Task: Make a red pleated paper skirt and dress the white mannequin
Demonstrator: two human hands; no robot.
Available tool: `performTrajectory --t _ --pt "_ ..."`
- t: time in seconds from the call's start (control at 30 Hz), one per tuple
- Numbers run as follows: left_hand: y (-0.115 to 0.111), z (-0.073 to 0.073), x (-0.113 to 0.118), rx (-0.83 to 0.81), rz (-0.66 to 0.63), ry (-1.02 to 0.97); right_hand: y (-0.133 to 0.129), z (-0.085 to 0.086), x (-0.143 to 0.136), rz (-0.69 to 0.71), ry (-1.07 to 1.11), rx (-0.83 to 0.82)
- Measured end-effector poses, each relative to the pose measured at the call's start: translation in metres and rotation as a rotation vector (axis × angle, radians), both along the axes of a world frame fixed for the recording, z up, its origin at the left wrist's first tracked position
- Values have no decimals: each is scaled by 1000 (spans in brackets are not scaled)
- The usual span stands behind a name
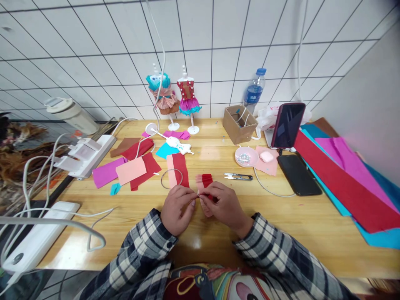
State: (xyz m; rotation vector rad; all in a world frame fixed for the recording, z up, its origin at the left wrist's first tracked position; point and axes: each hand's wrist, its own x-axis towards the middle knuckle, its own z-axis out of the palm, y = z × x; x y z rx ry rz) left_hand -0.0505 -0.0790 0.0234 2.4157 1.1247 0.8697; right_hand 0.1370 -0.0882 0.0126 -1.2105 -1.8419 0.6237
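Where the pleated cloth [205, 180] sits, between the front and back edges of the worktop [265, 229], the right hand [229, 205] pinches its folds. The left hand [178, 209] meets it, fingers narrow; I cannot tell what they grip. Pleating seems in hand; the next move likely calls for keeping the folds tight.

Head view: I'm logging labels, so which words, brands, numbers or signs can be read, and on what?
Nothing reads with certainty.
Bottle label: white characters on blue, too small to read.
Plastic bag: red marks, perhaps lettering, too blurred to read.
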Motion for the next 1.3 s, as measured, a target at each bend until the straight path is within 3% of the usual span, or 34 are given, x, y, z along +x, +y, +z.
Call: performTrajectory --t 0.27,0.73,0.97,1.3 --pt "-1 1 4 25 4 75 -3 1 3 -5 -211 82" --pt "0 -3 2 50 57 28 0 -4 -9 -35 86 -142" --pt "4 -5 4 64 100 -7 -3 -5 -7 13 56 -99" --pt "6 -17 6 115 71 -49 -5 -9 -3 -9 -96 29"
